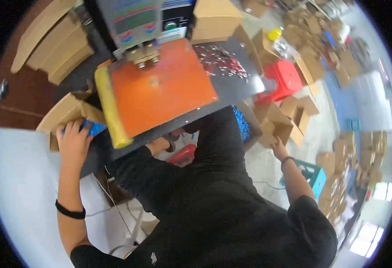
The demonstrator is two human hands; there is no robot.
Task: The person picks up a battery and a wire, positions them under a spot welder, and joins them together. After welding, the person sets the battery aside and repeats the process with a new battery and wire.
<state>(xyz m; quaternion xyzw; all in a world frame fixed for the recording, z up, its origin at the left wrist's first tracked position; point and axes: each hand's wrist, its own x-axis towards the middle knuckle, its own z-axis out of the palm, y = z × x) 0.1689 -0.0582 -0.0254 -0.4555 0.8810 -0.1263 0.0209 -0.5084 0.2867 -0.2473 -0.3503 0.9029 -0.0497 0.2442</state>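
Note:
At the left end of the table, my left hand (74, 139) reaches over the near wall of a cardboard box (66, 109). Its fingers are apart and touch small blue pieces (96, 128) inside; the fingertips are partly hidden. Out to the right, my right hand (280, 151) has its fingers closed on the edge of an open cardboard carton (272, 123) on the floor. Between them, an orange mat (160, 87) lies under the metal head of a machine (143, 57). A yellow wrapped strip (110, 107) runs along the mat's left edge.
Small red and silver pieces (222, 61) are spread on the dark table (249, 67). A carton of blue pieces (242, 125) stands by my right leg. Beyond are a red stool (286, 76), a teal crate (310, 175) and many cartons on the floor.

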